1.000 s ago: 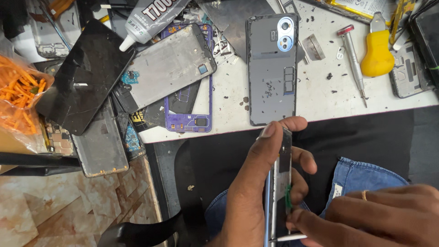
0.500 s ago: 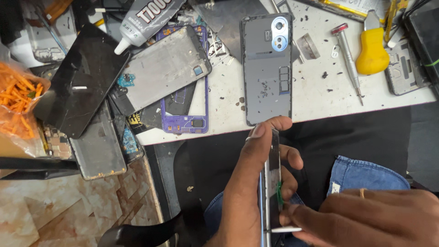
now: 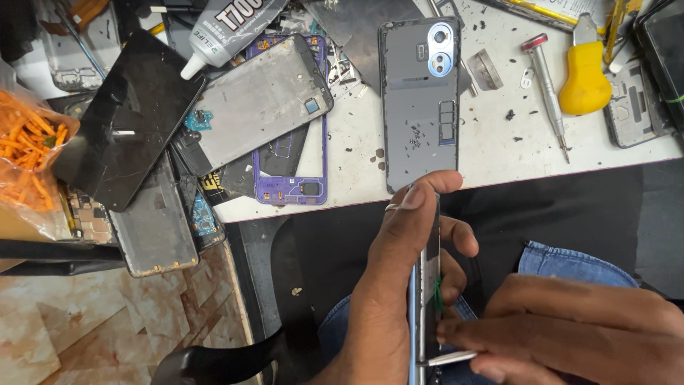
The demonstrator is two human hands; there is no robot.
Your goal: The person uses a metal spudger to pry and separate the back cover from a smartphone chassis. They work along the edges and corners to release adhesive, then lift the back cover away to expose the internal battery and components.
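Observation:
My left hand (image 3: 399, 285) grips a phone (image 3: 427, 285) held on edge over my lap, thumb at its top end and fingers wrapped round its far side. My right hand (image 3: 570, 328) pinches a thin metal tool (image 3: 449, 358) whose tip touches the lower part of the phone's edge. A small green piece (image 3: 437, 294) sticks out of the phone's side just above the tool. On the white bench (image 3: 491, 150) in front lies a grey phone back cover (image 3: 419, 100) with a blue camera ring.
The bench also holds a purple phone frame (image 3: 288, 189), a grey metal plate (image 3: 260, 107), a black screen panel (image 3: 128, 121), a glue tube (image 3: 228, 32), a screwdriver (image 3: 545, 85) and a yellow-handled tool (image 3: 586, 78). An orange bag (image 3: 28, 150) sits at left.
The view has shifted a little. Both hands keep their hold; the tool stays at the phone's lower edge.

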